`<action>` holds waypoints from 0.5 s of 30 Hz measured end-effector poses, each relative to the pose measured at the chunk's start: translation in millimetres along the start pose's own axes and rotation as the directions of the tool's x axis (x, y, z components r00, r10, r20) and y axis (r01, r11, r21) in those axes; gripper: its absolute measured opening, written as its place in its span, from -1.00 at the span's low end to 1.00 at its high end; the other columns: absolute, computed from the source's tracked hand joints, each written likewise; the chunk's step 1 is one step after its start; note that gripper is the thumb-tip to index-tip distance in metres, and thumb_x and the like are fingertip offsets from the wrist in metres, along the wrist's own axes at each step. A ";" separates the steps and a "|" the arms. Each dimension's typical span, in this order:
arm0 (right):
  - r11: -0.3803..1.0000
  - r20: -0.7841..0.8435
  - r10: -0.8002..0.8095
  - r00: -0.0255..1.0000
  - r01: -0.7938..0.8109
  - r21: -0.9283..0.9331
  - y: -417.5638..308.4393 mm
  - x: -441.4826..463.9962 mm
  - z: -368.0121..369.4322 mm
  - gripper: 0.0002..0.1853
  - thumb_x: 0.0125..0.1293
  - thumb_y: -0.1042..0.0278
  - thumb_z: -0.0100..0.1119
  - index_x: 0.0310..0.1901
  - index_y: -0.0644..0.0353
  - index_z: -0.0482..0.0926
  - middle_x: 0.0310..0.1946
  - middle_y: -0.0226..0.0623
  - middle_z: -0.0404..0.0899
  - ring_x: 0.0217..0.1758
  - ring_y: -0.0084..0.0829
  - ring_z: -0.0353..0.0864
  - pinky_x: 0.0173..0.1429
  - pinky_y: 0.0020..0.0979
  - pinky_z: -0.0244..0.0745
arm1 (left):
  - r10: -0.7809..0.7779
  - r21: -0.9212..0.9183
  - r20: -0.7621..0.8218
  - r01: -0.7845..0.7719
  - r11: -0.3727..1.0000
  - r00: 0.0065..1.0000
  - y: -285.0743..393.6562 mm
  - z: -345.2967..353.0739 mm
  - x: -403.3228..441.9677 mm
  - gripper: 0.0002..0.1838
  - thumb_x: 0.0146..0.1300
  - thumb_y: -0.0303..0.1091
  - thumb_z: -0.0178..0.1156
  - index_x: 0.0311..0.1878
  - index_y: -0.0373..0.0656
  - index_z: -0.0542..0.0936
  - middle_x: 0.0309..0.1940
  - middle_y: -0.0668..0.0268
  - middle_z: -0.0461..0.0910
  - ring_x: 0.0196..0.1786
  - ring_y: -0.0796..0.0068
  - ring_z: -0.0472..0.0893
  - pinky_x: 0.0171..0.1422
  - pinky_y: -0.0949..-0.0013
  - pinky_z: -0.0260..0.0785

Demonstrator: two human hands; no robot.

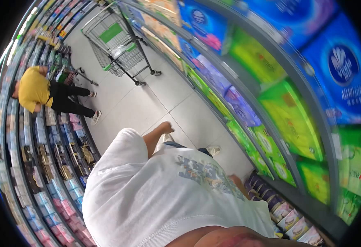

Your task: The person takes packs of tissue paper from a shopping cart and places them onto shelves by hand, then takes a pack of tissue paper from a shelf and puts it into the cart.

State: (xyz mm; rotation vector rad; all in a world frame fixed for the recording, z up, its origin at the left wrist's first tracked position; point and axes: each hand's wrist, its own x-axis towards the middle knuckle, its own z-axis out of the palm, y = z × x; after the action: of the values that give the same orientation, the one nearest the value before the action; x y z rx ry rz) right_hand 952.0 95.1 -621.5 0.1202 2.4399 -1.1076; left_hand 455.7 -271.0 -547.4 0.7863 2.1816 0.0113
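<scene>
My left hand (166, 128) hangs beside my white T-shirt (147, 193) above the floor. Its fingers look loosely curled, with no object visible in them. On the other side, only a strip of my right arm (240, 187) shows past the shirt, close to the lower shelf. The shirt hides most of it, and its fingers cannot be made out. Ahead of me and apart from both hands stands a wire shopping cart (118, 53) with a green panel and a clear, crumpled item inside.
Shelves of green tissue packs (291, 119) and blue packs (339, 66) line my right. Purple packs (242, 107) sit lower down. On the left, a person in a yellow top (34, 88) stands by packed shelves (61, 164), near another cart (67, 76). Pale tiles (160, 94) cover the aisle.
</scene>
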 end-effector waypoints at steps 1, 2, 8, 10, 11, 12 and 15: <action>0.989 -0.058 0.087 0.995 -0.079 0.127 -17.4 13.0 1.4 -0.69 0.18 0.20 0.22 -0.11 0.21 0.60 -0.26 -0.11 0.62 -0.22 -0.20 0.60 -0.13 -0.22 0.49 | -0.079 -0.037 -0.006 0.079 0.996 0.997 -27.5 4.4 -23.4 -0.49 0.09 0.11 0.20 -0.29 -0.25 0.71 -0.18 -0.02 0.65 -0.05 -0.03 0.61 0.07 0.10 0.45; 0.953 -0.108 0.184 0.977 -0.150 0.265 -36.2 26.2 6.2 -0.70 0.19 0.18 0.23 -0.12 0.19 0.61 -0.30 -0.12 0.62 -0.27 -0.21 0.61 -0.17 -0.20 0.50 | -0.114 -0.162 -0.065 0.102 0.982 0.991 -51.0 5.3 -51.7 -0.48 0.08 0.11 0.20 -0.28 -0.25 0.71 -0.16 -0.02 0.65 -0.04 -0.04 0.61 0.09 0.09 0.45; 0.172 0.180 0.841 0.510 -0.569 0.804 -147.0 121.2 -21.4 -0.77 0.24 0.14 0.21 -0.34 0.14 0.61 -0.51 -0.20 0.60 -0.50 -0.29 0.62 -0.43 -0.21 0.48 | -0.521 -0.735 0.108 0.421 0.531 0.847 -199.2 81.5 -148.4 -0.62 0.17 -0.04 0.22 -0.54 -0.18 0.60 -0.71 0.23 0.56 -0.69 0.36 0.52 -0.56 0.26 0.38; 0.352 0.116 0.805 0.582 -0.625 0.697 -159.0 170.8 -33.4 -0.77 0.22 0.19 0.19 -0.46 0.15 0.58 -0.60 -0.27 0.56 -0.57 -0.31 0.59 -0.51 -0.29 0.44 | -0.549 -0.791 0.185 0.455 0.409 0.815 -229.9 99.5 -166.3 -0.68 0.16 -0.11 0.25 -0.41 -0.21 0.65 -0.59 0.21 0.60 -0.63 0.38 0.54 -0.56 0.26 0.37; 0.443 0.070 0.781 0.620 -0.631 0.637 -168.1 195.1 -36.9 -0.77 0.21 0.18 0.20 -0.43 0.18 0.58 -0.58 -0.27 0.57 -0.57 -0.34 0.59 -0.53 -0.32 0.43 | -0.564 -0.804 0.209 0.469 0.367 0.799 -236.7 96.0 -184.3 -0.71 0.15 -0.15 0.25 -0.35 -0.23 0.66 -0.54 0.22 0.62 -0.60 0.40 0.54 -0.56 0.27 0.36; 0.548 0.001 0.738 0.674 -0.601 0.582 -178.6 225.1 -43.3 -0.76 0.20 0.18 0.21 -0.40 0.20 0.58 -0.56 -0.27 0.58 -0.57 -0.37 0.58 -0.54 -0.35 0.42 | -0.555 -0.804 0.207 0.463 0.374 0.806 -246.6 94.8 -193.9 -0.71 0.15 -0.15 0.25 -0.35 -0.23 0.66 -0.54 0.22 0.62 -0.60 0.40 0.54 -0.56 0.27 0.36; 0.676 -0.114 0.609 0.785 -0.439 0.592 -248.5 303.8 -70.6 -0.74 0.19 0.17 0.22 -0.31 0.23 0.61 -0.51 -0.30 0.60 -0.56 -0.46 0.57 -0.55 -0.43 0.41 | -0.597 -0.905 0.225 0.393 0.166 0.770 -270.0 95.4 -212.7 -0.72 0.15 -0.22 0.24 -0.23 -0.26 0.65 -0.47 0.24 0.62 -0.53 0.42 0.54 -0.53 0.32 0.33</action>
State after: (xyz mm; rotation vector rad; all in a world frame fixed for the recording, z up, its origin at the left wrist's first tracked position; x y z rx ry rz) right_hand 590.2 -52.6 -542.2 1.1943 2.0107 -1.5222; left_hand 481.5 -626.6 -535.4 -0.6809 1.9975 0.9665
